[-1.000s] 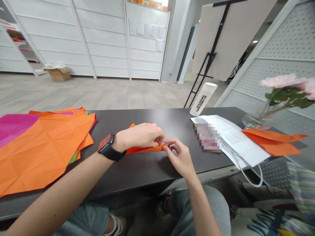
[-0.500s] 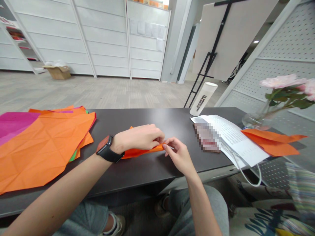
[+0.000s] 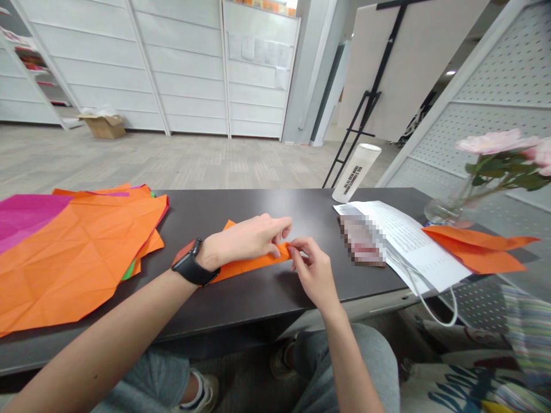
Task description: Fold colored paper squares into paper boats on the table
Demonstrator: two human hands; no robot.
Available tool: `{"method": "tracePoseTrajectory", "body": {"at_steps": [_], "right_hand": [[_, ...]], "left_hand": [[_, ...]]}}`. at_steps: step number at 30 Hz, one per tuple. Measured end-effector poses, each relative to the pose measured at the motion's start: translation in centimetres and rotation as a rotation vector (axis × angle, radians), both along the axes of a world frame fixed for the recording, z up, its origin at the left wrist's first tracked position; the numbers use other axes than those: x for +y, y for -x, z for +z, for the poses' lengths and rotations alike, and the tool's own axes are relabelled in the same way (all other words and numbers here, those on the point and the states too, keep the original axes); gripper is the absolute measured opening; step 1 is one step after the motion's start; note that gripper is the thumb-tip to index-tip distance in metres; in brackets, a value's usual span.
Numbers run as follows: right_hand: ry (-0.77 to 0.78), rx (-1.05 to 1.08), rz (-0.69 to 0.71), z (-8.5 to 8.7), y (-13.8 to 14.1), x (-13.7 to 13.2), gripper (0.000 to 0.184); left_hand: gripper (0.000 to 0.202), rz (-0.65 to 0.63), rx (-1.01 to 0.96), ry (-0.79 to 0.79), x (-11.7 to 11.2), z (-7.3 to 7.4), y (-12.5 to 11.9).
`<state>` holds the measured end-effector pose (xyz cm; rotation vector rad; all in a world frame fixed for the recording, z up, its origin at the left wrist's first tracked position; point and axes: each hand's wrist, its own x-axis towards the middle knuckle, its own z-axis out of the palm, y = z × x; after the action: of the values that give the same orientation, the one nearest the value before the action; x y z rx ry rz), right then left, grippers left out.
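A folded strip of orange paper (image 3: pixel 252 265) lies on the dark table in front of me. My left hand (image 3: pixel 253 238), with a black watch on its wrist, is over the strip. Its index finger is raised apart from the thumb, which touches the paper near the right end; part of the strip is hidden under this hand. At that right end, my right hand (image 3: pixel 313 268) pinches the paper's tip between thumb and fingers.
Large orange and magenta paper sheets (image 3: pixel 81 252) are piled at the left. To the right are a white cylinder (image 3: pixel 356 173), printed paper (image 3: pixel 404 235), a blurred-out flat item (image 3: pixel 364 241), a white cable (image 3: pixel 451 310), folded orange paper (image 3: pixel 477 249) and a flower vase (image 3: pixel 447 209).
My left fingers have come off their pinch and spread, with the index finger lifting. The strip now lies flatter, showing more of its face. My right hand keeps pinching its end.
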<state>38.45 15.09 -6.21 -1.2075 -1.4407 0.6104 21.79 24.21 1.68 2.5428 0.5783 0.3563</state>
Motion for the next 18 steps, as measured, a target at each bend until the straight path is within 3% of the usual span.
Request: {"method": "tracePoseTrajectory", "body": {"at_steps": [5,11,16,18], "right_hand": [[-0.068,-0.214,0.041,0.7,0.2,-0.4,0.011],[0.034,-0.117,0.069,0.4,-0.2,0.0,0.019],[0.108,-0.067,0.170,0.8,-0.4,-0.1,0.027],[0.119,-0.075,0.159,0.7,-0.5,0.0,0.028]], "left_hand": [[0.020,-0.002,-0.040,-0.034,0.3,-0.1,0.1],[0.007,-0.074,0.010,-0.194,-0.4,0.8,0.0],[0.017,-0.204,0.082,-0.347,-0.6,0.7,-0.3],[0.018,-0.201,0.082,-0.460,-0.8,0.8,0.2]]}}
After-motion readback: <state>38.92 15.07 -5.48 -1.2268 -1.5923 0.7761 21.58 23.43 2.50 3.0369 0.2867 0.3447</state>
